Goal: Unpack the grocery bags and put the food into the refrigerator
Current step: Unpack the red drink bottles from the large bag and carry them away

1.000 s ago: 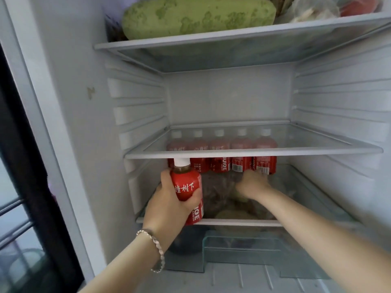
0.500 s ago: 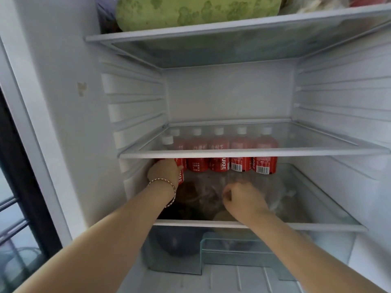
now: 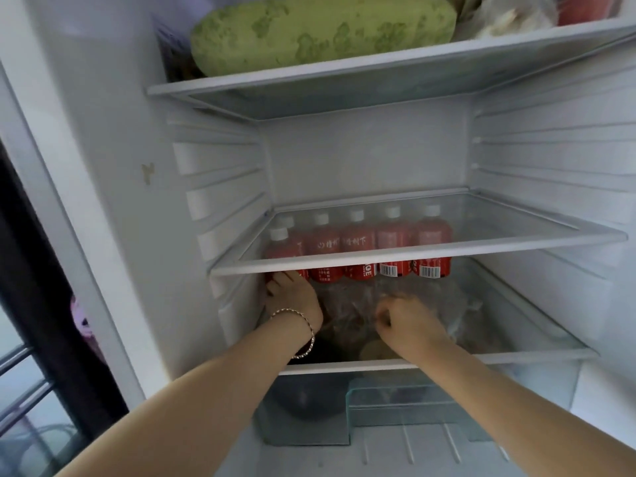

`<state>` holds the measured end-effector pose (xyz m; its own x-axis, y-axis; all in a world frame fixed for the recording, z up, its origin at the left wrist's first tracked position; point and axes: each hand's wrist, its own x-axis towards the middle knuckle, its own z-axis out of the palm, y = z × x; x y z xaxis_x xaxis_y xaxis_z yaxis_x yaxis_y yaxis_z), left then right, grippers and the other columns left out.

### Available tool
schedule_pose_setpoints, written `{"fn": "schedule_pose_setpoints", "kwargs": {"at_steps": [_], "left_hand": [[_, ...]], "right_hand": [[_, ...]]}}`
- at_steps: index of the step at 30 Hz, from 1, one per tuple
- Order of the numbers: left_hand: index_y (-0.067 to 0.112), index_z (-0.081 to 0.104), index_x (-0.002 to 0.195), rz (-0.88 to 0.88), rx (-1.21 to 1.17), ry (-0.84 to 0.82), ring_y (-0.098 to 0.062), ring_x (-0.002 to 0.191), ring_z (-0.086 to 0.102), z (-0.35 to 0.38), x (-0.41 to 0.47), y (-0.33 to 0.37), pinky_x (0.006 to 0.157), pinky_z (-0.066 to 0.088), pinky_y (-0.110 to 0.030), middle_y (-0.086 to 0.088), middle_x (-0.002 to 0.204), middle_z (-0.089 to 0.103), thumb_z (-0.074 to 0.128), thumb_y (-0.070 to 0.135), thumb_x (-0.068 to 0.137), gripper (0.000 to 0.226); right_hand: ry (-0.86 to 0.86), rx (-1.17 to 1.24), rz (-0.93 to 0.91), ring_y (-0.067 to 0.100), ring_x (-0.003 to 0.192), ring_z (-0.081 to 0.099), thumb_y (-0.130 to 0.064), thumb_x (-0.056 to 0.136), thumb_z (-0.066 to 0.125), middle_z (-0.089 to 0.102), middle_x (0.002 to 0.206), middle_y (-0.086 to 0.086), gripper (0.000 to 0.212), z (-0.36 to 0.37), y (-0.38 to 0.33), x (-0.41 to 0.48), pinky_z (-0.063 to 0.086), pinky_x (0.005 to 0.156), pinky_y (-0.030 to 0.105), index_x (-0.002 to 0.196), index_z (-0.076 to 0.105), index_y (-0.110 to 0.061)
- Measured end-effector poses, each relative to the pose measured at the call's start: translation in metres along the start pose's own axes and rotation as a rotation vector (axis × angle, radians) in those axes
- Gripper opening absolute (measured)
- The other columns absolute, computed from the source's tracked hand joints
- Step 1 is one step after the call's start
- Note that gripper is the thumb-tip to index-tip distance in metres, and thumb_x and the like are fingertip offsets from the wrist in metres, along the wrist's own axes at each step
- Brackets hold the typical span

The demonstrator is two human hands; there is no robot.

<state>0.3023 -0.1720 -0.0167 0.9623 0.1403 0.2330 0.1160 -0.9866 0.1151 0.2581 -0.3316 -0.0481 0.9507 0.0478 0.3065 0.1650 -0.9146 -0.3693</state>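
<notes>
Left hand (image 3: 292,299): fingers wrapped round red-labelled, white-capped plastic bottle (image 3: 279,246) beneath glass shelf (image 3: 413,251). Right hand (image 3: 409,321): fingers clenched on crinkled clear plastic bag (image 3: 433,297).

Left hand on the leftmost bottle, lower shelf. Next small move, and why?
Probably release: the left hand grips the bottle, which already stands upright at the left end of the row, under the glass shelf. The right hand holds the plastic bag clear.

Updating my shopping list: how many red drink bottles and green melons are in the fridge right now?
Red bottles: 6
Green melons: 1
Total: 7
</notes>
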Motion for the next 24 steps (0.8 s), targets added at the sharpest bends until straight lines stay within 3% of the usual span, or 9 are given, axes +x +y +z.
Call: {"fn": "schedule_pose_setpoints", "kwargs": {"at_steps": [2, 4, 6, 9, 13, 17, 19, 21, 24], "left_hand": [[0.006, 0.038, 0.134, 0.153, 0.017, -0.019, -0.03, 0.119, 0.043, -0.012, -0.014, -0.003, 0.096, 0.042, -0.036, -0.015, 0.134, 0.039, 0.049, 0.023, 0.091, 0.047], [0.01, 0.058, 0.11, 0.258, -0.06, 0.001, -0.027, 0.104, 0.056, -0.026, -0.038, -0.011, 0.084, 0.047, -0.033, -0.011, 0.117, 0.058, 0.045, 0.024, 0.092, 0.027], [0.012, 0.061, 0.1, 0.247, -0.108, 0.002, -0.025, 0.095, 0.061, -0.038, -0.068, -0.021, 0.074, 0.045, -0.029, -0.006, 0.105, 0.064, 0.043, 0.025, 0.092, 0.023], [0.014, 0.061, 0.1, 0.15, -0.075, 0.001, -0.028, 0.093, 0.06, -0.05, -0.118, -0.04, 0.069, 0.041, -0.027, -0.006, 0.103, 0.064, 0.041, 0.027, 0.093, 0.024], [0.015, 0.062, 0.099, -0.089, -0.05, -0.013, -0.027, 0.093, 0.061, -0.056, -0.189, -0.085, 0.072, 0.044, -0.028, -0.005, 0.101, 0.065, 0.042, 0.026, 0.091, 0.024], [0.011, 0.054, 0.079, -0.443, -0.117, -0.135, -0.024, 0.075, 0.055, -0.059, -0.286, -0.137, 0.067, 0.047, -0.03, -0.003, 0.08, 0.057, 0.044, 0.025, 0.09, 0.02], [0.01, 0.052, 0.071, -0.609, -0.18, -0.188, -0.025, 0.072, 0.059, -0.064, -0.341, -0.162, 0.07, 0.052, -0.032, -0.003, 0.073, 0.057, 0.045, 0.023, 0.088, 0.023], [0.01, 0.054, 0.075, -0.746, -0.187, -0.2, -0.024, 0.075, 0.059, -0.071, -0.404, -0.182, 0.074, 0.051, -0.029, -0.005, 0.078, 0.058, 0.045, 0.023, 0.089, 0.021], [0.011, 0.061, 0.089, -0.956, -0.169, -0.153, -0.027, 0.086, 0.063, -0.083, -0.508, -0.203, 0.076, 0.05, -0.029, -0.011, 0.094, 0.065, 0.048, 0.024, 0.09, 0.018]], "right_hand": [[0.012, -0.033, -0.019, 0.014, 0.095, 0.057, -0.024, 0.091, 0.053, 0.063, 0.102, -0.002, 0.015, -0.005, -0.002, -0.003, 0.049, 0.085, 0.028, 0.094, 0.067, -0.019], [0.032, -0.111, -0.092, 0.016, 0.103, 0.052, -0.025, 0.092, 0.051, 0.06, 0.105, -0.002, 0.017, -0.01, -0.006, -0.008, 0.045, 0.087, 0.029, 0.098, 0.065, -0.018], [0.017, -0.121, -0.178, 0.016, 0.105, 0.051, -0.027, 0.092, 0.051, 0.058, 0.104, -0.003, 0.016, -0.015, -0.015, -0.015, 0.044, 0.087, 0.029, 0.099, 0.064, -0.019], [-0.1, 0.0, -0.29, 0.015, 0.092, 0.059, -0.024, 0.091, 0.053, 0.063, 0.094, -0.004, 0.014, -0.019, -0.039, -0.032, 0.05, 0.078, 0.03, 0.091, 0.066, -0.019], [-0.32, 0.032, -0.503, 0.016, 0.085, 0.061, -0.028, 0.093, 0.051, 0.064, 0.094, -0.004, 0.018, -0.019, -0.084, -0.065, 0.052, 0.076, 0.034, 0.096, 0.066, -0.019], [-0.469, 0.028, -0.755, 0.02, 0.094, 0.061, -0.031, 0.091, 0.052, 0.064, 0.097, -0.004, 0.018, -0.007, -0.139, -0.122, 0.049, 0.081, 0.032, 0.101, 0.063, -0.021], [-0.543, 0.05, -0.884, 0.02, 0.092, 0.06, -0.03, 0.09, 0.053, 0.061, 0.089, -0.006, 0.015, -0.003, -0.17, -0.164, 0.05, 0.082, 0.032, 0.097, 0.063, -0.022], [-0.619, 0.092, -1.019, 0.016, 0.085, 0.058, -0.029, 0.089, 0.054, 0.058, 0.08, -0.011, 0.012, -0.004, -0.2, -0.216, 0.049, 0.078, 0.029, 0.092, 0.063, -0.023], [-0.759, 0.139, -1.243, 0.013, 0.082, 0.056, -0.028, 0.091, 0.053, 0.057, 0.083, -0.009, 0.016, -0.011, -0.242, -0.306, 0.046, 0.073, 0.026, 0.097, 0.065, -0.018]]}}
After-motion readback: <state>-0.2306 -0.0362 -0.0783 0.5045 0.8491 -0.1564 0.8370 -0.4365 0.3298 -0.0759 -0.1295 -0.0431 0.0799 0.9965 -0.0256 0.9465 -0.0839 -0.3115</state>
